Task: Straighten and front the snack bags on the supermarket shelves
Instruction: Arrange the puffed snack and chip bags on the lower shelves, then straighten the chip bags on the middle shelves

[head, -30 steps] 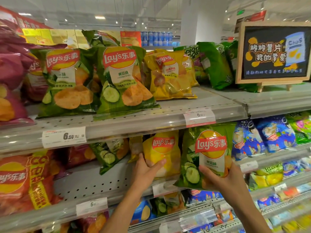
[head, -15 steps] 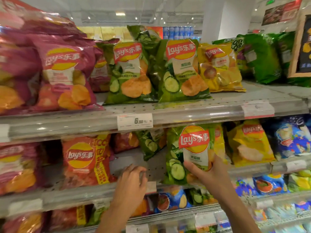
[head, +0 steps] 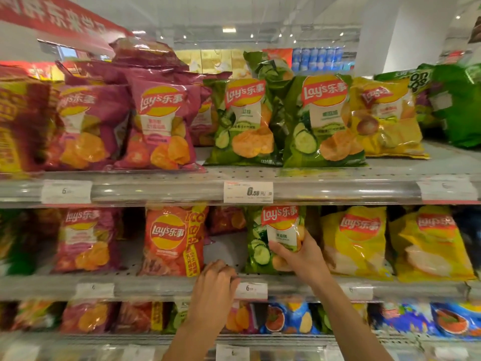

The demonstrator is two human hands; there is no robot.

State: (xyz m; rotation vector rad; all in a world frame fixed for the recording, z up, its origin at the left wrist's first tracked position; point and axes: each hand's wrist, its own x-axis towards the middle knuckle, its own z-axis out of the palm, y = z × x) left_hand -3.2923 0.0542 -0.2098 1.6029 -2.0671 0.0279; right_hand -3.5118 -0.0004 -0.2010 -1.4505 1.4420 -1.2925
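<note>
On the middle shelf my right hand grips a green cucumber Lay's bag by its lower front, holding it upright. My left hand rests with curled fingers on the shelf's front edge, in the gap between the green bag and an orange-red Lay's bag; it holds nothing. Yellow Lay's bags stand to the right, a purple-red bag to the left. Another bag lies further back behind the gap.
The top shelf carries purple-red, green and yellow Lay's bags facing forward, with price tags on the rail. A lower shelf holds blue and mixed bags. The left edge of the view is blurred.
The view has swung left. My right hand has kept hold of the green bag, which now stands on the middle shelf; my left hand stays at the shelf edge, fingers more curled.
</note>
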